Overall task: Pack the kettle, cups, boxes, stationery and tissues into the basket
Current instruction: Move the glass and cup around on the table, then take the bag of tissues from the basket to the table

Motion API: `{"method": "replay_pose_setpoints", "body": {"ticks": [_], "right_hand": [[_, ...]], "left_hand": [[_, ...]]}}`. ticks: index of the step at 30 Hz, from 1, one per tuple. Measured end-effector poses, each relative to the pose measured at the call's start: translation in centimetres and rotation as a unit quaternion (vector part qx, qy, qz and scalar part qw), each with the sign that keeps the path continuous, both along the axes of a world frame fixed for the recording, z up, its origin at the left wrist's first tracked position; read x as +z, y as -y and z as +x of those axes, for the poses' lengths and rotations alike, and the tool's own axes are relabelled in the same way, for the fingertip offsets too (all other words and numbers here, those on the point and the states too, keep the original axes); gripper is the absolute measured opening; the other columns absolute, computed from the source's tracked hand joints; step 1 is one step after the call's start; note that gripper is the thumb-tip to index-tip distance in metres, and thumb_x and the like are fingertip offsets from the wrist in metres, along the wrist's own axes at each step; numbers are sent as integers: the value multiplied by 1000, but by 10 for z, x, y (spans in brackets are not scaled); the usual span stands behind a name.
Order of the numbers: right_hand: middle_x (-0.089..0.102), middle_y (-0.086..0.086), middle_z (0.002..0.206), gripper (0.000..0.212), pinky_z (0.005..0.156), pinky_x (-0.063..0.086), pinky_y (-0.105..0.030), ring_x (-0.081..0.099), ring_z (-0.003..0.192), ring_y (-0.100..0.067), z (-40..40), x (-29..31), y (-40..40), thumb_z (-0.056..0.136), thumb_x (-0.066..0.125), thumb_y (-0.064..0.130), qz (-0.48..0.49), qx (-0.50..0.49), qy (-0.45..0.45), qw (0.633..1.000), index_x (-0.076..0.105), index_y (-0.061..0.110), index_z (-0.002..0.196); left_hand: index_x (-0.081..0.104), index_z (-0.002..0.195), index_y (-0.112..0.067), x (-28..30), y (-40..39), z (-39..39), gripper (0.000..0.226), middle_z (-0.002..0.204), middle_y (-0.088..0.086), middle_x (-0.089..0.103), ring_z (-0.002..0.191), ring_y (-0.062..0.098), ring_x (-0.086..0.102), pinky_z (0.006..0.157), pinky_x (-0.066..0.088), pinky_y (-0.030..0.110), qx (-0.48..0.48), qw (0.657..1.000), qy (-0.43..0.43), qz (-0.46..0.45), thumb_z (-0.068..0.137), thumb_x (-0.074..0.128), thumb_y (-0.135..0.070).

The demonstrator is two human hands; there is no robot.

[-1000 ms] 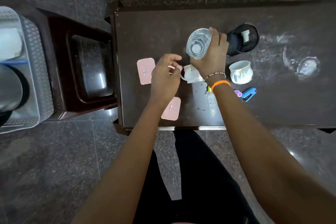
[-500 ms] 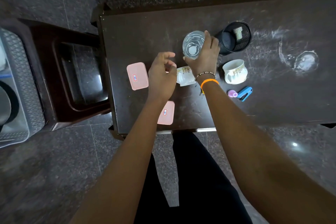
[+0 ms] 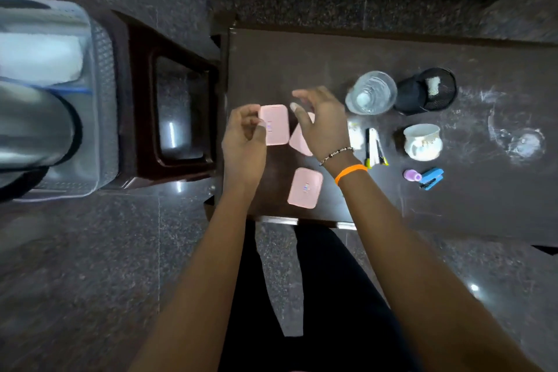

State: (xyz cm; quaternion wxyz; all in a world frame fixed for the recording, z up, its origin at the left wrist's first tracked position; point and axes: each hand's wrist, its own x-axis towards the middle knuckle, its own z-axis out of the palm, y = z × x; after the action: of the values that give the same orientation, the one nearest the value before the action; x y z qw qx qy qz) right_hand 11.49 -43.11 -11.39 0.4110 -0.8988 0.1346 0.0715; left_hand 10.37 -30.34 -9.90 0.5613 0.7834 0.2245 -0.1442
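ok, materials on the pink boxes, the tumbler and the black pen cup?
Pink boxes: likely plastic, matte, with rounded moulded corners and a small label. Tumbler: clear, glass or hard plastic; the base shows through and motion blur hides more. Pen cup: black wire mesh, probably metal, with a fine grid on the wall.

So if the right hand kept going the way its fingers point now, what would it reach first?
Probably the pink box held in the left hand; the right hand has its fingers spread toward it, though height above the table is unclear.
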Motion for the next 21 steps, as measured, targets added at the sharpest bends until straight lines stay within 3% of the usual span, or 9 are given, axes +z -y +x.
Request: {"method": "replay_pose_setpoints", "body": {"ticks": [3,7,9,12,14,18,21], "right_hand": [[65,-15,100,16,83,48,-31,65,88,-26,8,20,-53,85,57,7,59,42,16,997,67,4,98],[65,-14,97,13,78,50,-26,66,83,-22,20,38,-132,84,59,6,109,104,22,988,67,4,94],[64,-14,96,13,80,54,-32,66,82,-22,27,45,-175,84,59,5,133,132,14,982,67,3,94],[63,-17,97,15,83,54,-39,65,84,-26,39,51,-232,85,55,1,141,179,4,974,67,0,95],[63,-19,99,20,88,51,-39,64,89,-28,52,53,-270,86,50,-3,132,190,12,973,67,-1,96],[59,-21,117,32,98,36,-22,56,113,-29,83,47,-336,85,42,-9,102,177,-6,979,66,-2,105],[28,-21,148,33,115,23,-28,29,140,-28,110,20,-371,88,39,-3,-24,290,-43,956,62,0,112]], "left_hand": [[57,102,-27,13,-49,-4,30,84,-9,56,79,6,54,82,47,29,80,997,18,-18,87,51,-1],[57,102,-30,27,-121,-8,29,84,-10,56,80,7,55,73,48,21,153,987,41,-6,88,51,-5],[57,103,-29,31,-157,-9,27,85,-8,56,80,9,56,71,48,18,192,980,46,-4,89,51,-7],[56,99,-29,35,-202,-8,26,87,-7,55,85,14,56,81,49,28,245,968,45,-4,89,50,-5],[56,96,-30,35,-230,-5,29,85,-7,54,79,11,54,77,48,27,268,963,41,-9,88,50,-3],[58,100,-26,31,-277,2,27,84,-9,53,73,6,53,67,46,10,262,965,18,-21,87,50,-3],[58,103,-23,25,-304,4,28,85,-7,53,75,7,53,59,42,3,230,973,-1,-23,86,50,-3]]}}
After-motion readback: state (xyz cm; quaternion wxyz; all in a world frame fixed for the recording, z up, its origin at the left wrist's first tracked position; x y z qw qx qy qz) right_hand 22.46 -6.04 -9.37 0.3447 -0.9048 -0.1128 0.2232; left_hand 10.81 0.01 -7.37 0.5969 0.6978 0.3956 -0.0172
